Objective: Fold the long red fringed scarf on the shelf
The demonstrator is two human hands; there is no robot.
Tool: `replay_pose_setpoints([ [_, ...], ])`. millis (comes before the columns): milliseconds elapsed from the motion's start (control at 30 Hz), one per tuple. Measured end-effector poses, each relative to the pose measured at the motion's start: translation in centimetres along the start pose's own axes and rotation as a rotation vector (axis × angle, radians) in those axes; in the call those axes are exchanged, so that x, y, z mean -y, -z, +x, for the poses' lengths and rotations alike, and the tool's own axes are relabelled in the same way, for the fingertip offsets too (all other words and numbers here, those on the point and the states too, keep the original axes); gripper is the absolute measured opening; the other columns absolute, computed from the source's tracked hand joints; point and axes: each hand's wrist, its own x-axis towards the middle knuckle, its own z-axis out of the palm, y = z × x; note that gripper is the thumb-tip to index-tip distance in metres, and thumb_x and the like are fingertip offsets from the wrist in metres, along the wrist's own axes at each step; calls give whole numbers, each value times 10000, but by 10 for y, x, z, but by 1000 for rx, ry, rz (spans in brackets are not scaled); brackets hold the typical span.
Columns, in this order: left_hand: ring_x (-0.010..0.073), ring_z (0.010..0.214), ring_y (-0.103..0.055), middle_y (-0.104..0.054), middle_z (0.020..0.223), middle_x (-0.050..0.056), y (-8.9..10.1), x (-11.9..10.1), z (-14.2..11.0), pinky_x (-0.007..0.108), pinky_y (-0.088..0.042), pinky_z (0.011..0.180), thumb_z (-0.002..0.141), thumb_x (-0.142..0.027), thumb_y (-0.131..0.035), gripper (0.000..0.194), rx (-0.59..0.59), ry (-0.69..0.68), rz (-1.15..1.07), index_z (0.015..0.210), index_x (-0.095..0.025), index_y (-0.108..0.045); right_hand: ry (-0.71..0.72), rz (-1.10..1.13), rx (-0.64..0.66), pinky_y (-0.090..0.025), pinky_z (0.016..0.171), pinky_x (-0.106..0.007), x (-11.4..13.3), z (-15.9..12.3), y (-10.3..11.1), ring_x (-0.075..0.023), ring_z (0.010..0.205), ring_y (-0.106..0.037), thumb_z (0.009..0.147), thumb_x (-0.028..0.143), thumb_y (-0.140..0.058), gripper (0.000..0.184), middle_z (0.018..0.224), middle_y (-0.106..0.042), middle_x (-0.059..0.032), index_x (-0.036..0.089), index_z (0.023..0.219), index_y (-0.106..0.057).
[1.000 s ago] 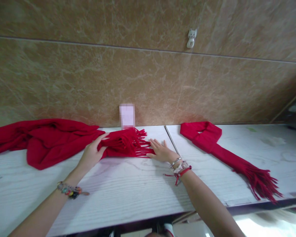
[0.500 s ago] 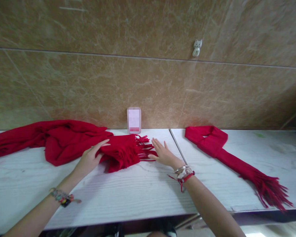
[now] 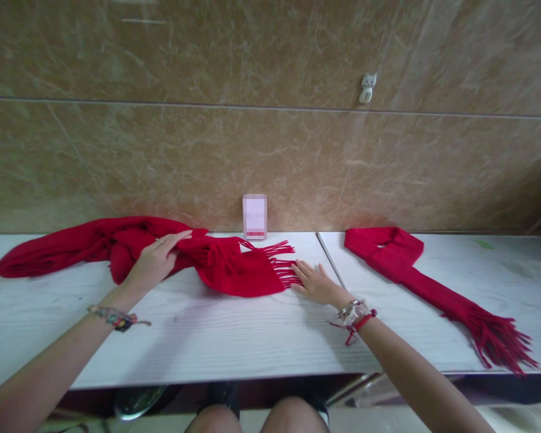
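A long red scarf [image 3: 247, 273] lies bunched across the white tabletop, its fringed end pointing right. My left hand [image 3: 155, 258] rests on its rumpled middle part with the fingers stretched out; the thumb is partly hidden. At the tips of the fringe, my right hand [image 3: 318, 282] lies flat and open with the fingers touching the strands. Farther right is a second red scarf [image 3: 383, 249], folded into a loop with its fringed tail running toward the front edge.
A phone-like pale pink panel [image 3: 255, 216], blurred out, leans against the brown marbled wall [image 3: 184, 162]. A small white cat-shaped hook [image 3: 368, 88] is fixed higher up. A seam crosses the white table [image 3: 207, 343] between the scarves.
The fringed end of the scarf now lies flatter and farther right. My right hand has come down onto the fringe tips, and my left hand has moved up and left along the cloth.
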Motion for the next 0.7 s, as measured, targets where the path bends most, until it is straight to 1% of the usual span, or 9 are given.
replay_pose_setpoints([
  [133, 193, 1088, -522, -570, 1174, 79, -19, 10, -35, 332, -373, 991, 748, -64, -273, 508, 125, -120, 31, 1190, -130, -514, -37, -45, 31, -280, 939, -630, -18, -33, 4, -318, 1282, -272, 903, 388, -319, 508, 1397, -281, -198, 131, 1341, -335],
  [233, 186, 1122, -502, -573, 1185, 62, -31, 6, -57, 304, -372, 994, 693, -26, -314, 551, 318, -219, 9, 1160, -180, -562, -92, -75, 73, -285, 932, -634, -28, -58, 7, -328, 1275, -284, 895, 390, -331, 503, 1400, -282, -188, 153, 1338, -348],
  [300, 172, 1104, -517, -574, 1188, 48, -30, 0, -61, 290, -380, 980, 683, -26, -332, 571, 433, -262, -16, 1177, -208, -552, -107, -73, 111, -280, 927, -644, -33, -69, 10, -336, 1275, -281, 886, 418, -335, 510, 1398, -301, -175, 175, 1334, -359],
  [367, 165, 1092, -525, -560, 1211, 41, -21, -9, -56, 285, -383, 965, 712, -82, -373, 556, 521, -253, -64, 1234, -226, -496, -123, -68, 113, -269, 929, -648, -36, -71, 15, -335, 1278, -275, 874, 454, -343, 525, 1381, -343, -168, 192, 1328, -369],
  [467, 216, 1191, -438, -452, 1324, 87, -7, -32, -40, 327, -342, 987, 759, -298, -479, 604, 676, -188, -131, 1338, -192, -347, -145, -56, 14, -253, 960, -616, -34, -51, 23, -308, 1288, -266, 871, 466, -351, 528, 1368, -370, -161, 198, 1326, -366],
  [533, 261, 1211, -410, -412, 1342, 145, -7, -54, -27, 360, -347, 971, 780, -429, -467, 678, 718, -88, -109, 1368, -149, -277, -122, -19, -51, -258, 979, -581, -26, -28, 27, -281, 1289, -274, 885, 443, -335, 508, 1373, -367, -150, 197, 1328, -359],
  [567, 283, 1193, -427, -425, 1322, 183, -11, -67, -21, 378, -362, 946, 799, -468, -429, 690, 687, -8, -63, 1372, -123, -258, -109, 0, -68, -269, 984, -560, -21, -15, 28, -274, 1284, -285, 889, 429, -335, 500, 1372, -369, -149, 191, 1328, -359],
  [633, 329, 1148, -464, -445, 1274, 252, -23, -92, -9, 402, -395, 885, 809, -523, -397, 755, 611, 89, 12, 1386, -84, -189, -75, 26, -92, -288, 991, -524, -7, 8, 24, -275, 1280, -292, 890, 399, -351, 502, 1375, -358, -162, 155, 1329, -358],
  [700, 379, 1036, -537, -462, 1218, 301, -36, -112, 1, 426, -443, 770, 787, -515, -451, 805, 668, 218, 128, 1394, -81, -149, -47, 38, -76, -301, 987, -511, 6, 23, 17, -284, 1278, -292, 887, 380, -366, 512, 1377, -351, -172, 124, 1330, -352],
])
